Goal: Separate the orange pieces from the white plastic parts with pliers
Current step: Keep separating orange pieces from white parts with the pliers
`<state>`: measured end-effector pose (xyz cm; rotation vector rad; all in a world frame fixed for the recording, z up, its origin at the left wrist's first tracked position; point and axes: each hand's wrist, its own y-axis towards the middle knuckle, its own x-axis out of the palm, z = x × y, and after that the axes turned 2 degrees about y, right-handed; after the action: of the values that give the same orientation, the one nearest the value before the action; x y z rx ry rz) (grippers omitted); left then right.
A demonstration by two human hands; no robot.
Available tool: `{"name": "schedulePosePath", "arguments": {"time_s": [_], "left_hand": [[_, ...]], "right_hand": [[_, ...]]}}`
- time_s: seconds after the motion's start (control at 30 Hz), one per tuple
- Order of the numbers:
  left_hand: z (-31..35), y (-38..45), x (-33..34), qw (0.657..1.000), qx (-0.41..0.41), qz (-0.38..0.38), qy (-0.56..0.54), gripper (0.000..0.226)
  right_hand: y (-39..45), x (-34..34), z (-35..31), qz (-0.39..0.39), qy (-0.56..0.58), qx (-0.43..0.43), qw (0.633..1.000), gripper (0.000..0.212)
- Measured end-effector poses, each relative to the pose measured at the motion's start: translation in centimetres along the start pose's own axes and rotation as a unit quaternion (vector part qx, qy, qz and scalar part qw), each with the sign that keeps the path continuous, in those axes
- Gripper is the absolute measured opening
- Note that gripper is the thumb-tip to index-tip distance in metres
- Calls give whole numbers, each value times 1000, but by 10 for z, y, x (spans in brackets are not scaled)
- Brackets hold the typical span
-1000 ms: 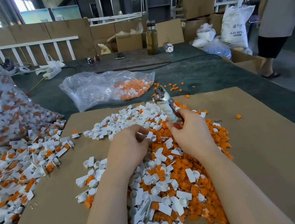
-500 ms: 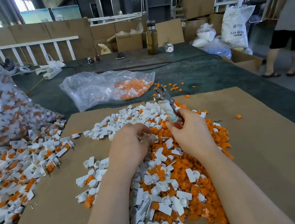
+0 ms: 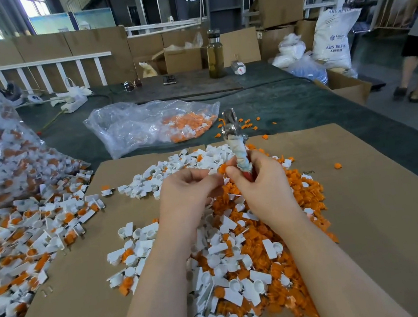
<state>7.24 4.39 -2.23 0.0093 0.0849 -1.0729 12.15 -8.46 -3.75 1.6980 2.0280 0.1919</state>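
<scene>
Fingers [image 3: 207, 182] of the left hand [image 3: 185, 196] pinch a white plastic part with an orange piece [image 3: 222, 168]; the right hand [image 3: 262, 185] grips upright pliers [image 3: 235, 141] above the mixed pile [image 3: 242, 247] mid-desk.

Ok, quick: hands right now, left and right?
Left hand: pinching a small white plastic part.
Right hand: curled round the cloth-wrapped metal pliers, fingertips on an orange piece.
</scene>
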Motion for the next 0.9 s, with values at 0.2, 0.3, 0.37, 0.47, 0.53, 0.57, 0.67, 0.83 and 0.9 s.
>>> {"name": "schedulePosePath", "arguments": {"time_s": [0.2,0.3,0.37,0.47,0.53,0.57,0.67,0.83,0.9], "left_hand": [[4,-5,1,995,-14,-38,-94,7],[5,-6,1,991,-15,-51,-126,6],[5,-6,1,990,-10,-52,-132,6],[4,-6,1,990,2,-40,-134,7],[4,-6,1,990,11,-32,-136,8],[4,-6,1,990,16,-30,-134,10],[3,-6,2,993,34,-24,-108,12],[4,-6,3,997,67,-4,-44,12],[4,-6,3,997,75,1,-24,12]], "right_hand": [[-1,1,-1,38,22,-11,999,7],[-2,2,-1,52,15,-16,998,9],[-2,3,-1,58,-7,-24,998,9],[-2,4,0,64,-51,-40,996,12],[-3,5,0,67,-71,-52,994,13],[-3,5,0,67,-75,-55,993,14],[-3,4,0,67,-80,-56,993,14],[-3,3,1,75,-98,-71,990,13],[-3,2,0,76,-110,-78,988,13]]}}
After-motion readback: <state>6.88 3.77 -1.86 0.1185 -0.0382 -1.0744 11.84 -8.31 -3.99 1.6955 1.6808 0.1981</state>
